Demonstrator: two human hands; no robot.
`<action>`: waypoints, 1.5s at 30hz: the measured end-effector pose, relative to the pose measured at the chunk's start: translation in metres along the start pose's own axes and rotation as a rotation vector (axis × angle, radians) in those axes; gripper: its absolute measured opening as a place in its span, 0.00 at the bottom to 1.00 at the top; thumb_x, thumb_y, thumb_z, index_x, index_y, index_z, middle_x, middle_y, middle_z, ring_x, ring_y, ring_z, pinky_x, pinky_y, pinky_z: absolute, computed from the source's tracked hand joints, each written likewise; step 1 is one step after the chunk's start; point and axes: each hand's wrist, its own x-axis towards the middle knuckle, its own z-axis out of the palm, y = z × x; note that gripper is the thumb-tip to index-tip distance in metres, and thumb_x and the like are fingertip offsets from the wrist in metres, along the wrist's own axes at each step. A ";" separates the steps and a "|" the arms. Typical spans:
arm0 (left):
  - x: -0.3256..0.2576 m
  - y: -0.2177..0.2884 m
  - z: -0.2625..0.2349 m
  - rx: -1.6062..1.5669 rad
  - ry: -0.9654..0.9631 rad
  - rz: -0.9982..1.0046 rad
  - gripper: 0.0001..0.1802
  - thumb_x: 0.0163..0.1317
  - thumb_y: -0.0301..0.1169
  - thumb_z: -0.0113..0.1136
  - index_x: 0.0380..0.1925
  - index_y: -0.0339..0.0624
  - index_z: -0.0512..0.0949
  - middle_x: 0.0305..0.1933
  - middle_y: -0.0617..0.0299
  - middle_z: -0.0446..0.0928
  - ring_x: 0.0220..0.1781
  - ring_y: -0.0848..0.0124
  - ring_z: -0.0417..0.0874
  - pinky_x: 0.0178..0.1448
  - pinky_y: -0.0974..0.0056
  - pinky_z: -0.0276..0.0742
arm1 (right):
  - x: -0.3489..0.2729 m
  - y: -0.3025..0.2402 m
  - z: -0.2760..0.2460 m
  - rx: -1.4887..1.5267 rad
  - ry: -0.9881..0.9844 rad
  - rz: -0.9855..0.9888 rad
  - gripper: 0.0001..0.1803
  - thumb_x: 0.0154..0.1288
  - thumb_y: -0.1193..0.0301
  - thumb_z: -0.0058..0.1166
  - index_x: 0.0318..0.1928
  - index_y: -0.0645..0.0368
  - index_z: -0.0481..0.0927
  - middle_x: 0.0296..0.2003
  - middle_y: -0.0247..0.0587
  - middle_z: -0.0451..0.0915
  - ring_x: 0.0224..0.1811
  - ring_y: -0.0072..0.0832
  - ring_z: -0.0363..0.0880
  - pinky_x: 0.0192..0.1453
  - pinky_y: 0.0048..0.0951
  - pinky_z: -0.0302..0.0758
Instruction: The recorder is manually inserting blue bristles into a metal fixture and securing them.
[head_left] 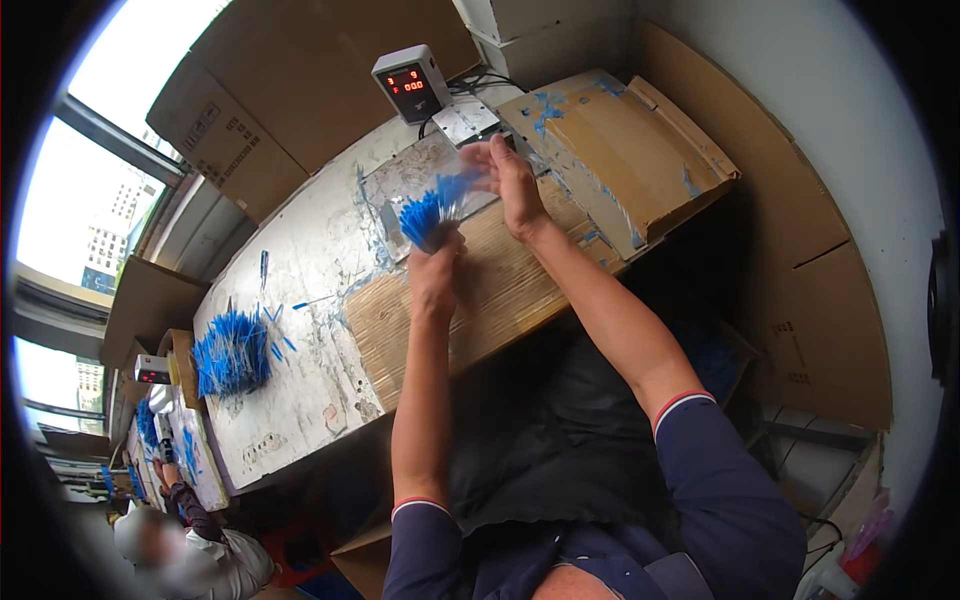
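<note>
My left hand (437, 265) is wrapped round the lower end of a bundle of thin blue sticks (420, 217). Their blue ends fan out above the fist, and on the right side they smear with motion. Close to the right of the bundle, my right hand (508, 182) is raised with its fingers stretched toward the sticks. Those fingertips are blurred, and I cannot tell whether they touch the sticks. Below both hands lies a ribbed cardboard sheet (390, 335) on the worn white table (310, 385).
A pile of blue sticks (232, 352) lies at the left, with a few loose ones beside it. At the back stands a box with a red display (410, 85). A cardboard box (630, 150) sits at the right. Another person (200, 545) works at the far lower left.
</note>
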 end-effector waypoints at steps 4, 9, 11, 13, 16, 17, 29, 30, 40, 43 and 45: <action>-0.009 -0.002 0.000 0.155 0.037 0.114 0.07 0.67 0.26 0.61 0.41 0.36 0.84 0.34 0.67 0.81 0.35 0.77 0.78 0.41 0.69 0.73 | -0.010 -0.014 0.034 -0.299 -0.252 -0.004 0.28 0.81 0.51 0.37 0.49 0.62 0.83 0.44 0.41 0.83 0.48 0.30 0.82 0.56 0.28 0.75; -0.020 -0.004 -0.005 0.261 -0.021 0.203 0.04 0.70 0.28 0.61 0.37 0.41 0.83 0.34 0.67 0.83 0.36 0.78 0.79 0.43 0.69 0.75 | -0.020 -0.011 0.033 -0.520 -0.543 0.043 0.27 0.79 0.51 0.39 0.49 0.61 0.84 0.44 0.38 0.85 0.49 0.27 0.81 0.56 0.27 0.74; -0.023 -0.004 -0.009 0.228 -0.002 0.216 0.05 0.70 0.29 0.63 0.37 0.42 0.85 0.35 0.68 0.84 0.36 0.80 0.79 0.44 0.70 0.75 | -0.019 -0.017 0.035 -0.393 -0.532 0.127 0.31 0.80 0.47 0.38 0.51 0.61 0.84 0.46 0.39 0.85 0.50 0.28 0.81 0.57 0.28 0.74; -0.028 0.007 -0.004 0.138 0.053 0.163 0.04 0.70 0.29 0.64 0.39 0.42 0.85 0.36 0.68 0.85 0.37 0.80 0.80 0.45 0.70 0.75 | -0.021 -0.032 0.041 -0.296 -0.450 0.167 0.41 0.78 0.37 0.32 0.56 0.62 0.83 0.51 0.42 0.85 0.53 0.34 0.81 0.61 0.34 0.74; -0.034 0.015 -0.002 0.159 0.092 0.189 0.04 0.68 0.25 0.62 0.41 0.39 0.83 0.35 0.66 0.84 0.41 0.76 0.82 0.47 0.67 0.78 | -0.032 -0.041 0.058 -0.504 -0.459 -0.148 0.40 0.77 0.38 0.38 0.54 0.66 0.82 0.50 0.48 0.84 0.54 0.36 0.81 0.62 0.33 0.73; -0.033 0.010 -0.001 0.156 0.107 0.190 0.04 0.68 0.25 0.62 0.41 0.39 0.83 0.35 0.66 0.84 0.41 0.76 0.82 0.47 0.67 0.78 | -0.033 -0.023 0.057 -0.728 -0.586 -0.245 0.38 0.77 0.39 0.37 0.54 0.63 0.82 0.50 0.51 0.83 0.55 0.43 0.80 0.61 0.35 0.73; -0.034 0.004 -0.008 0.085 0.121 0.170 0.04 0.68 0.25 0.62 0.41 0.38 0.81 0.36 0.64 0.83 0.40 0.74 0.83 0.47 0.65 0.80 | -0.005 -0.019 0.074 -0.664 -0.726 -0.368 0.34 0.76 0.44 0.46 0.58 0.64 0.81 0.58 0.53 0.81 0.62 0.41 0.79 0.67 0.36 0.72; -0.034 0.004 -0.009 0.087 0.147 0.176 0.04 0.68 0.25 0.62 0.41 0.38 0.81 0.36 0.64 0.83 0.40 0.74 0.83 0.47 0.65 0.80 | -0.008 -0.013 0.079 -0.651 -0.750 -0.367 0.34 0.76 0.44 0.46 0.58 0.64 0.81 0.58 0.53 0.81 0.62 0.41 0.79 0.67 0.36 0.72; -0.026 -0.015 0.000 0.197 0.257 0.391 0.11 0.63 0.26 0.63 0.44 0.34 0.79 0.37 0.57 0.84 0.42 0.67 0.85 0.47 0.61 0.81 | -0.026 -0.011 0.091 -0.935 -1.016 -0.486 0.13 0.68 0.62 0.57 0.40 0.58 0.86 0.38 0.47 0.86 0.41 0.45 0.85 0.45 0.38 0.80; -0.010 -0.025 0.001 0.108 0.354 0.687 0.09 0.62 0.27 0.64 0.41 0.34 0.80 0.36 0.58 0.84 0.40 0.65 0.85 0.44 0.61 0.81 | -0.045 -0.024 0.108 -1.021 -1.042 -0.780 0.11 0.66 0.62 0.60 0.36 0.58 0.85 0.34 0.45 0.85 0.39 0.45 0.84 0.43 0.40 0.80; -0.008 -0.050 -0.022 -0.212 0.239 0.581 0.10 0.62 0.28 0.64 0.41 0.36 0.80 0.37 0.57 0.84 0.40 0.64 0.84 0.45 0.59 0.80 | -0.055 -0.011 0.117 -1.041 -1.044 -0.812 0.10 0.65 0.63 0.62 0.35 0.58 0.84 0.32 0.45 0.84 0.37 0.45 0.84 0.41 0.40 0.80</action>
